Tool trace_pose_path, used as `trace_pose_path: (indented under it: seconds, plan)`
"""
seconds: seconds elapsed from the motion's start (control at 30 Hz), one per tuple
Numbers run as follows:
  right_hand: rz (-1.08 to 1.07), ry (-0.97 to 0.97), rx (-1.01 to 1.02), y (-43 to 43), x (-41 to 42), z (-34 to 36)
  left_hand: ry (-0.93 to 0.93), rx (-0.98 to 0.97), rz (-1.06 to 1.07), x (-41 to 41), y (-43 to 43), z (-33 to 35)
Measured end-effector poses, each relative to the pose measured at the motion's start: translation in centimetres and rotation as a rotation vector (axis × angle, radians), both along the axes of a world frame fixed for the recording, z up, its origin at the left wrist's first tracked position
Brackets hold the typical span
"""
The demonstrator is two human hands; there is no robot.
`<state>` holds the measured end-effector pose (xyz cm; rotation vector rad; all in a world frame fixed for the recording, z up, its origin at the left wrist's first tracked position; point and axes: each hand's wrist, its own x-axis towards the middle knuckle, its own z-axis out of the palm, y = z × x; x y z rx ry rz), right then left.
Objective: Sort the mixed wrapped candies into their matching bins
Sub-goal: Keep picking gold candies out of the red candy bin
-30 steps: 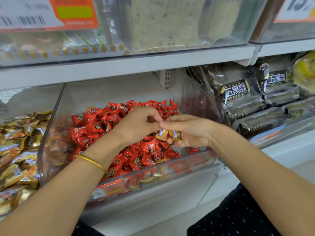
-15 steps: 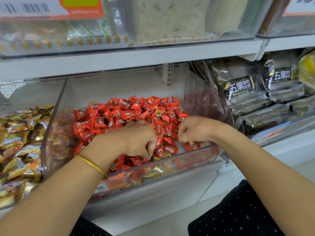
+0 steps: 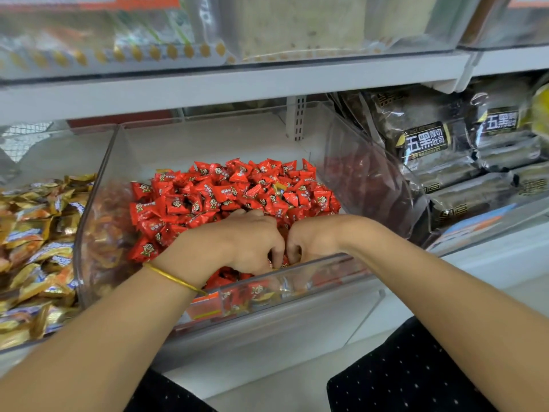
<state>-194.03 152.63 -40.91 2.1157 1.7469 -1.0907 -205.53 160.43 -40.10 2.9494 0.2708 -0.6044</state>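
A clear plastic bin (image 3: pixel 98 203) holds a heap of red wrapped candies (image 3: pixel 237 188). One gold-wrapped candy (image 3: pixel 279 187) lies among them near the back. Both hands are pushed into the candies just behind the bin's front wall, knuckles almost touching. My left hand (image 3: pixel 246 242), with a gold bangle on its wrist, has its fingers curled down into the pile; what they hold is hidden. My right hand (image 3: pixel 312 239) is curled into a fist, closed over the gold candies it held in its palm a moment ago.
A bin of gold-wrapped candies (image 3: pixel 38 248) stands directly to the left. Dark packaged bread loaves (image 3: pixel 430 144) fill the shelf space on the right. A white shelf (image 3: pixel 237 84) with more clear bins runs overhead.
My right hand closed over the gold candies in its palm and dropped into the pile. My left hand moved down from it to the front of the bin, beside the right.
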Motion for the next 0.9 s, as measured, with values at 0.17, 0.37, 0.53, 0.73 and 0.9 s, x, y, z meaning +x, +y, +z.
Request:
trace_pose_path:
  seconds: [0.17,0.37,0.53,0.73,0.9]
  plan:
    - [-0.051,0.017,0.026,-0.5,0.8,0.1,-0.002,-0.016,0.000,0.2,0.1,-0.5]
    - [-0.295,0.192,0.233,-3.0,2.6,2.0,-0.009,-0.049,0.005,0.1,0.2,-0.4]
    - [-0.537,0.419,0.283,-3.8,3.2,2.2,-0.037,-0.124,0.049,0.1,0.2,-0.3]
    - [-0.782,0.679,0.252,-3.9,3.6,2.4,-0.155,-0.302,0.147,0.0,-0.2,0.5]
    - [-0.952,0.860,0.203,-3.6,3.5,2.2,-0.377,-0.530,0.338,0.2,0.2,1.1]
